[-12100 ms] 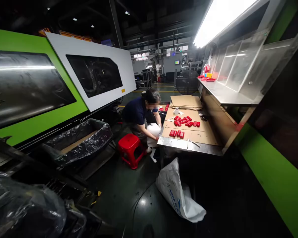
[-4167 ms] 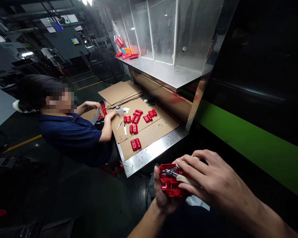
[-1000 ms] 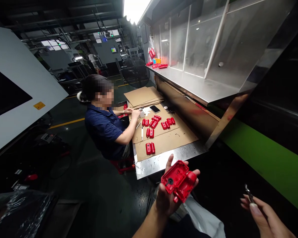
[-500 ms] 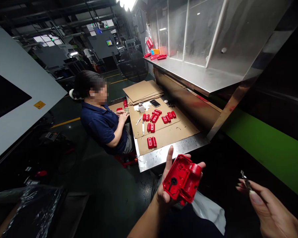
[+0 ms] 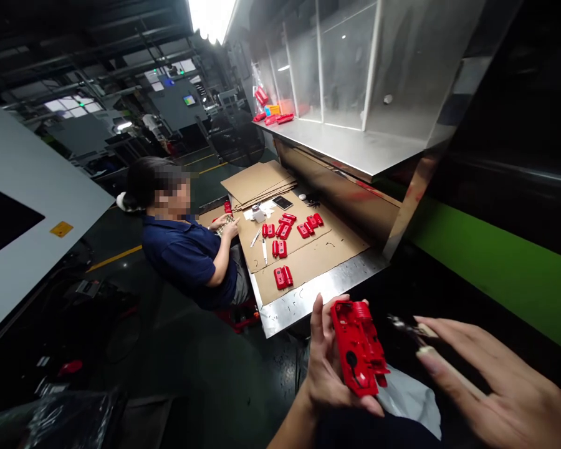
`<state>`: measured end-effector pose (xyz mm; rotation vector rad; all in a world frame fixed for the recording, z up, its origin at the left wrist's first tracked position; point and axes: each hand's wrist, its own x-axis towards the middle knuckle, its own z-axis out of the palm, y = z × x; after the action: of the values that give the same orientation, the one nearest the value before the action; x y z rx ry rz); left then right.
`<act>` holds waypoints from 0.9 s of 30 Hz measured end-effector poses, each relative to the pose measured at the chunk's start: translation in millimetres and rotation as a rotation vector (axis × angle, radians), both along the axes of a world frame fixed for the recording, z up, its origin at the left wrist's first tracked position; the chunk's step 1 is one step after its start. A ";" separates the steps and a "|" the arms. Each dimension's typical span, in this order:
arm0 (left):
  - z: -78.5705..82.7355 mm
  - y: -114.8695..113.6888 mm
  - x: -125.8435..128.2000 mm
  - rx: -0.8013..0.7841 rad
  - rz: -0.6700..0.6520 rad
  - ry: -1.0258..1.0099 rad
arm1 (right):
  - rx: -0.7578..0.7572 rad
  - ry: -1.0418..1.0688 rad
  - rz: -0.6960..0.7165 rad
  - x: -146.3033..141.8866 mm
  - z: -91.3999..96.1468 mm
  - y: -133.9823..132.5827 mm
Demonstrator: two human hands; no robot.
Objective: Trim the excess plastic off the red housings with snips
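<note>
My left hand (image 5: 325, 368) grips a red moulded plastic housing (image 5: 359, 347), held upright with its hollow inner side facing me. My right hand (image 5: 486, 380) is at the lower right, fingers closed on a small metal cutting tool (image 5: 404, 326) whose tip points toward the housing, a short gap away. Both hands hover in front of the near corner of a steel workbench (image 5: 308, 298).
Cardboard sheets (image 5: 318, 255) cover the bench, with several red parts (image 5: 290, 227) and a phone (image 5: 283, 202) on them. A seated person in a dark blue shirt (image 5: 187, 255) works at its left side. A steel shelf (image 5: 350, 146) overhangs the bench. A white bag (image 5: 411, 399) lies below my hands.
My left hand has turned the red housing upright and edge-on. My right hand with the tool has moved left, closing toward the housing. The view has shifted slightly.
</note>
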<state>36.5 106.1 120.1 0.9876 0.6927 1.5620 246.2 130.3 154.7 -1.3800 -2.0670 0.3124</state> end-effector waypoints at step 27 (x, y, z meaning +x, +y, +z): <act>-13.1 -14.4 37.3 -0.115 0.352 -0.008 | -0.061 -0.112 0.043 -42.1 11.1 -0.7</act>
<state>73.8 91.7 106.9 0.8030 0.9794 1.8047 204.1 129.6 165.8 -1.4194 -2.1975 0.3251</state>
